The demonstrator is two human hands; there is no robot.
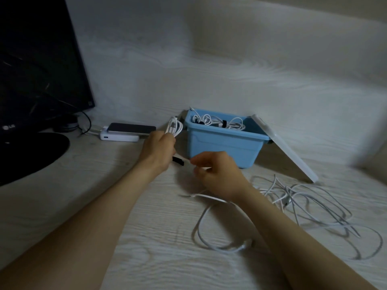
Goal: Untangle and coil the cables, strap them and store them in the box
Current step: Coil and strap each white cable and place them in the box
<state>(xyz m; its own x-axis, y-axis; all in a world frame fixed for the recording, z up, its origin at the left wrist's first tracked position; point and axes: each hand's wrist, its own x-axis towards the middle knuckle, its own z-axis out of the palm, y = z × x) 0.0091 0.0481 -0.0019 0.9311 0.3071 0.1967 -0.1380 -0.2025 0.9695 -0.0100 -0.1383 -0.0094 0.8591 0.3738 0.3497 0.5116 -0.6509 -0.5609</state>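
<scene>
pale wood-grain desk top [146, 248], matte, with fine wavy grain. nearest lies a single loose white cable [201, 231], thin and round, in one open loop with its plug end at the near right. to its right is a tangle of white cables [314, 204], sprawled flat in overlapping loops near the foot of the lid (ends too blurred to sort).

right hand [215, 174] is above the desk, fingers curled, tips just beside the right end of a short black strap [178, 160]. cannot tell whether it actually pinches the strap. the strap is a flat band, long axis running left-right between the two hands, and its left end meets the left hand.

left hand [159, 149] is clenched round a coiled white cable [174, 127]. the coil is a bundle of narrow, elongated loops, long axis upright and tipped slightly away. the loop ends point up out of the fist, just left of the box.

blue box [222, 145]: smooth plastic, rectangular, rolled rim, open. inside it are white coils [217, 123] crossed by dark bands. a flat white lid [284, 149] leans tilted against the box's right end, lower edge on the desk.

farther left, a dark phone [132, 128] lies flat on a white power bank [119, 138]. a glossy black monitor [37, 70] stands at the far left on a round base.
</scene>
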